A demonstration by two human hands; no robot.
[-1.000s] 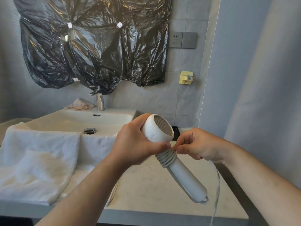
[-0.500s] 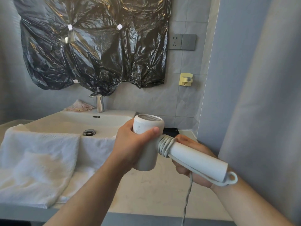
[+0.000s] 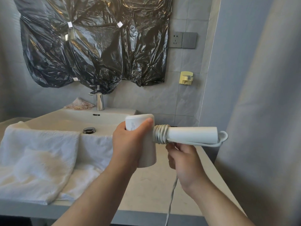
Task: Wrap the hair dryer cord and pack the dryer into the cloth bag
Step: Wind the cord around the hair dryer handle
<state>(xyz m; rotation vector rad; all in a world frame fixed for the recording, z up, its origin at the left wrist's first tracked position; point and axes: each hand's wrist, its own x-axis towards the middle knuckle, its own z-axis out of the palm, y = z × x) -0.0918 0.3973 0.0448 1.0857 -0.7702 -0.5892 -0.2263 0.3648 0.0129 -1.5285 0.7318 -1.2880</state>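
A white hair dryer (image 3: 192, 133) is held above the counter, barrel upright and handle pointing right and level. My left hand (image 3: 128, 144) grips the barrel. Several turns of the grey-white cord (image 3: 160, 134) sit wound around the handle where it meets the barrel. A strand runs under the handle to a loop at its far end. My right hand (image 3: 182, 160) is below the handle, closed on the cord, which hangs down past the counter's front edge. No cloth bag is in sight.
A white sink (image 3: 78, 119) with a chrome tap (image 3: 99, 101) is at the left, white towels (image 3: 39, 159) draped over its front. The beige counter (image 3: 146, 190) lies below my hands. Black plastic (image 3: 97, 46) covers the wall; a curtain (image 3: 263, 128) hangs right.
The dryer has been turned so its handle now points level to the right. My right hand has moved from the coils to under the handle, bringing the cord around.
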